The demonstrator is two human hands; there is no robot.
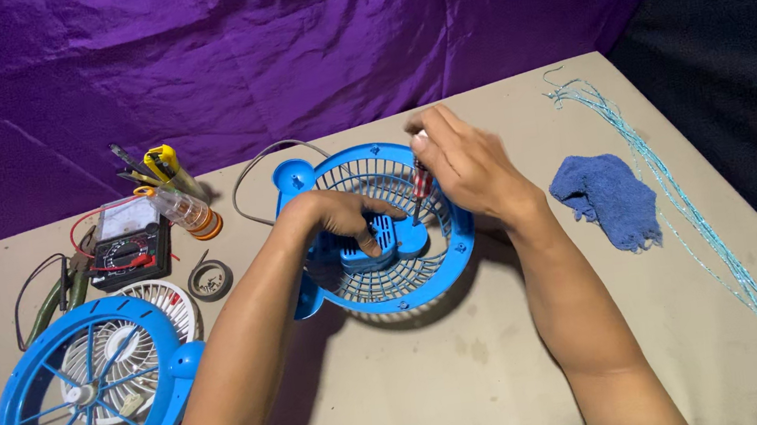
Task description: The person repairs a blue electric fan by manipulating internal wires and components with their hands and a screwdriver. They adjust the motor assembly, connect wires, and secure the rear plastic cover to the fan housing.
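A glossy purple cloth [219, 60] hangs as a backdrop behind the work area, creased and catching soft highlights. To its right a dark, near-black fabric [737, 20] fills the corner. A beige tabletop [435, 377], faintly stained, runs beneath both, evenly lit from above, with soft shadows falling on its surface.

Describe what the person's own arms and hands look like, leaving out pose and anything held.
Both forearms are bare up to the bottom edge of the picture: no sleeves, gloves, watch or bands show. The left hand and right hand wear no rings that can be made out. No markings are visible on either arm.
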